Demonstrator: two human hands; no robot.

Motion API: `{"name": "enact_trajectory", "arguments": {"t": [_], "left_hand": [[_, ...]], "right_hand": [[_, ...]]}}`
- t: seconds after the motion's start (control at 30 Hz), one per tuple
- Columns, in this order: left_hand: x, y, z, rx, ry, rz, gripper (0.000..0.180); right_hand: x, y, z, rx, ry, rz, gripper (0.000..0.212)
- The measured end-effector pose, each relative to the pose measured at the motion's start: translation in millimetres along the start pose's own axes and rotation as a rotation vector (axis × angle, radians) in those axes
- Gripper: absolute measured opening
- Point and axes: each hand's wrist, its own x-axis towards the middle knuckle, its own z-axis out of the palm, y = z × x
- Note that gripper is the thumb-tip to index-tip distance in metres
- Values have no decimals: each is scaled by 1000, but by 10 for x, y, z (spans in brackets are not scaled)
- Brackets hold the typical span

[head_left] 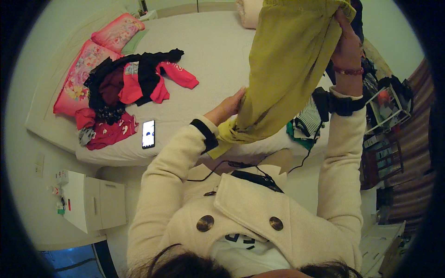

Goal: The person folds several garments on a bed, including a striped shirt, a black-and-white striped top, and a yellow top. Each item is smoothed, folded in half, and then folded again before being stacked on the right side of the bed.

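A pair of yellow-green trousers [289, 60] hangs stretched out in front of me, above the bed. My right hand [347, 48] is closed on its gathered upper edge, at the far right. Lower down and to the left, my left hand [227, 107] grips the side of the cloth near its bunched lower end; the fingertips are partly hidden by the fabric. Behind the trousers, on the bed's right side, lies a small stack of folded clothes [307, 121], striped and green, partly covered from view.
The white bed [213, 60] carries a heap of black and red clothes [132, 81], floral pillows [85, 74] and a lit phone [148, 134]. A white cabinet [99, 201] stands at left. A white rack [389, 109] with clothes is at right. Black cables [222, 164] cross my lap.
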Motion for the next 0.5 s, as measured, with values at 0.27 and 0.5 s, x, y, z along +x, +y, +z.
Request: {"name": "enact_trajectory", "arguments": {"t": [0.27,0.5], "left_hand": [[-37,610,-385,68,7,374,34],[-392,1642,-590,-199,-43,747,34]], "right_hand": [[-26,-281,-274,-461,155,-312,43],[136,-327,-1016,-660,108,-489,42]]}}
